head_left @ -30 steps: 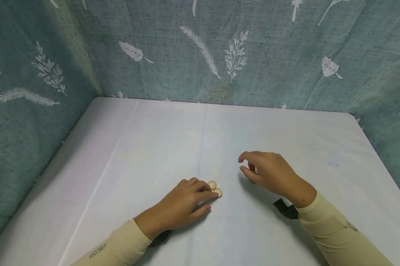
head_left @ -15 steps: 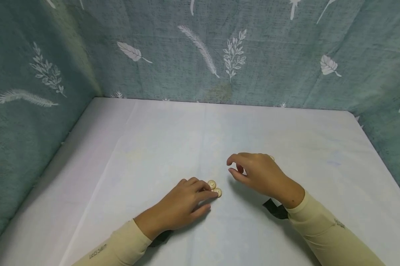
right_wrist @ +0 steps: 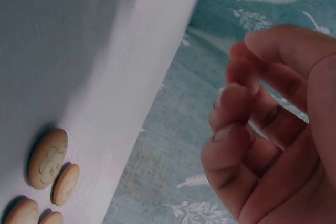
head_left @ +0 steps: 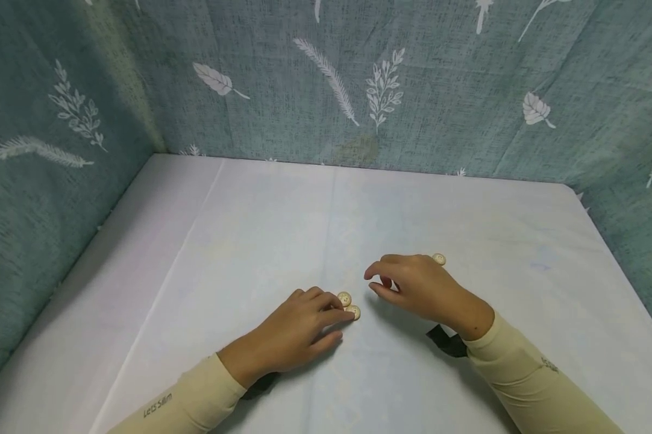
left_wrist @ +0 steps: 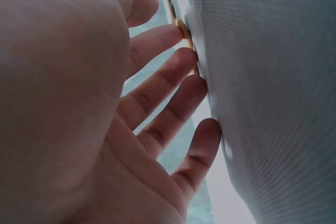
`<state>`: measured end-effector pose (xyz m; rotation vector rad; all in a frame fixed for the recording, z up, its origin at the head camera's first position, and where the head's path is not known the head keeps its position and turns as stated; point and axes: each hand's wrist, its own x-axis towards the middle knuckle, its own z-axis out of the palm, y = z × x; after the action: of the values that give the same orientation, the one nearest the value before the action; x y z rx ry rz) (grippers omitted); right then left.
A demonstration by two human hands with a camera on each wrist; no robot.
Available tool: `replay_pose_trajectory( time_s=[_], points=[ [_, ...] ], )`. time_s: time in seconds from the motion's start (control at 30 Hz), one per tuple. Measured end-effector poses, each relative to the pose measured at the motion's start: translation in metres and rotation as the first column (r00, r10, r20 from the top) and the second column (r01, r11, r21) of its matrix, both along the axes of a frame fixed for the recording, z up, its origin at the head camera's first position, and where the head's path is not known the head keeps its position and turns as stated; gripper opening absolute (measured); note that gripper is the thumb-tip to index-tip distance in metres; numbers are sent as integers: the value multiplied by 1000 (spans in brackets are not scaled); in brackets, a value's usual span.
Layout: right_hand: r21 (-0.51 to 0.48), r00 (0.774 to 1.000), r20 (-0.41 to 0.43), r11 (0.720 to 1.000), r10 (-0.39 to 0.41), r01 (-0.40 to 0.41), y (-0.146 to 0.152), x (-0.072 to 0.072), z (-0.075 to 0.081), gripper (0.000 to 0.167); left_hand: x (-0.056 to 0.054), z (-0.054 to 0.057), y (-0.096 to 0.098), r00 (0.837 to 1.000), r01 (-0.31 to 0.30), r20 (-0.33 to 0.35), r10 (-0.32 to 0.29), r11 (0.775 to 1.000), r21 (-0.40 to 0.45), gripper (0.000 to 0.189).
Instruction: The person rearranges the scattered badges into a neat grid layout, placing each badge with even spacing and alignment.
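My left hand (head_left: 296, 334) rests on the white table with its fingers spread and gently bent. Its index fingertip touches a round pale wooden button (head_left: 356, 313), and a second button (head_left: 344, 298) lies right behind that one. From the left wrist the buttons (left_wrist: 184, 27) show only edge-on by the fingertips. Above the table to the right hovers my right hand (head_left: 420, 286), fingers loosely curled, thumb apart from the index finger, nothing between them. Partly hidden behind its knuckles is another button (head_left: 439, 259).
Several wooden buttons, such as a large one (right_wrist: 47, 158) and a smaller one (right_wrist: 65, 184), lie together in the right wrist view. The white tabletop (head_left: 250, 229) meets a green leaf-patterned cloth (head_left: 282, 114) at the back and sides.
My right hand has moved left, toward the left hand, and slightly nearer to me. A button behind it has come into view. The left hand has stayed in place.
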<state>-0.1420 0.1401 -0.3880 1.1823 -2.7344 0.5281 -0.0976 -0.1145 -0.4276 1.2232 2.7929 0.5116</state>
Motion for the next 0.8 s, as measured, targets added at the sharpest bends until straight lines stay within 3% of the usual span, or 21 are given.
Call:
replay_pose_trajectory(
  time_s=[0.27,0.67,0.8],
  points=[
    [59,993,34,992,109,-111,-6,2,-12,23,0,-1,-1,999,2,32,-2,1000,-2,34],
    [115,983,141,984,120,-137,-15,7,-20,29,0,-1,-1,1000,20,12,-20,1000,9,35],
    [122,984,136,983,117,-134,-15,7,-23,31,0,-1,-1,1000,23,0,-23,1000,15,35]
  ],
)
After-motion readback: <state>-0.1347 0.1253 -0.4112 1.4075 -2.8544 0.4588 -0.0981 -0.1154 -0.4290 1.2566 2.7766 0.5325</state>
